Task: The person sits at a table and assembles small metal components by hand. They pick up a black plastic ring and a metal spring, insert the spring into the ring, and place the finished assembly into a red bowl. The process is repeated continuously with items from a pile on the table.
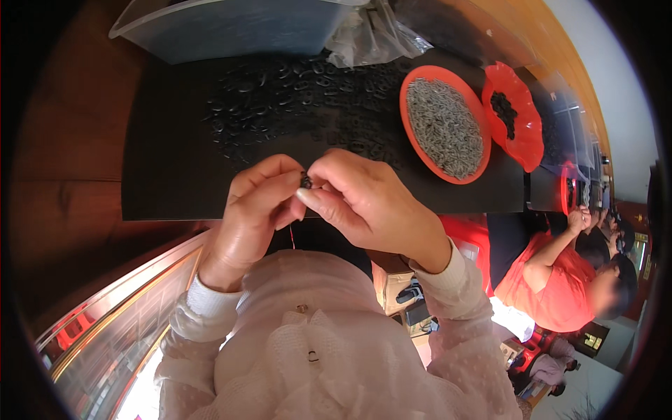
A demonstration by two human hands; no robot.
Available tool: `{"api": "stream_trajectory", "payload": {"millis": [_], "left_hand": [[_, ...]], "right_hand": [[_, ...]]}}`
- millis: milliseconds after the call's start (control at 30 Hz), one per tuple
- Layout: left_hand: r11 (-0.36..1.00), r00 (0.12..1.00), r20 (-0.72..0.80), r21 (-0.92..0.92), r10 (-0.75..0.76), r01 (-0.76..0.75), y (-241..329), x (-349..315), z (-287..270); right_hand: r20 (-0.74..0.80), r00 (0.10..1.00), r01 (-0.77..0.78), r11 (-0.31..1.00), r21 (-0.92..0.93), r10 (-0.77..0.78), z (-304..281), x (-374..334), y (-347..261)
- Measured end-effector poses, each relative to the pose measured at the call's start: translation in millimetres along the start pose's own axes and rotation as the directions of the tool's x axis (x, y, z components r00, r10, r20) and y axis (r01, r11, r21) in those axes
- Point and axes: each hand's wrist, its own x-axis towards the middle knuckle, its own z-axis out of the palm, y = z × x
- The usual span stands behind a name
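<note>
Both hands meet over the near edge of a black table (164, 168). Between the fingertips is a small black part (305, 180), mostly hidden, its exact kind too small to tell. My left hand (255, 199) pinches it from the left. From the other side my right hand (364, 199) grips it with thumb and forefinger. Beyond the hands, many small black curved and ring-shaped parts (259, 105) lie spread over the table. To their right, an orange-red round dish (404, 94) holds a heap of small grey metal pieces (448, 129).
A red wavy-edged bowl (528, 133) with dark small parts stands right of the dish. A translucent plastic bin (231, 31) and a clear plastic bag (374, 38) sit at the back. On the right, a person in a red shirt (546, 280) sits close by.
</note>
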Motion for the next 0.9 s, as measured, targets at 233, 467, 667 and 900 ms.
{"api": "stream_trajectory", "payload": {"millis": [233,467,667,900], "left_hand": [[0.945,0.981,0.191,-0.309,-0.045,0.104,-14.3,1.6,12.6],[0.971,0.998,0.06,0.235,0.021,-0.035,-6.9,-0.4,25.6],[0.8,0.976,0.094,0.559,0.198,-0.216,-15.7,5.6,22.0],[0.74,0.94,0.116,0.589,0.32,-0.325,-16.9,14.6,20.4]], "right_hand": [[-0.025,0.988,0.147,0.977,-0.155,-0.153,-10.9,-2.1,-4.0],[0.0,1.0,-0.001,0.99,-0.14,0.001,-20.5,-13.5,-3.8],[0.114,0.99,-0.047,0.955,-0.293,0.084,-22.1,-18.5,-4.3],[0.062,0.996,-0.039,0.958,-0.284,0.059,-43.1,-23.4,5.7]]}}
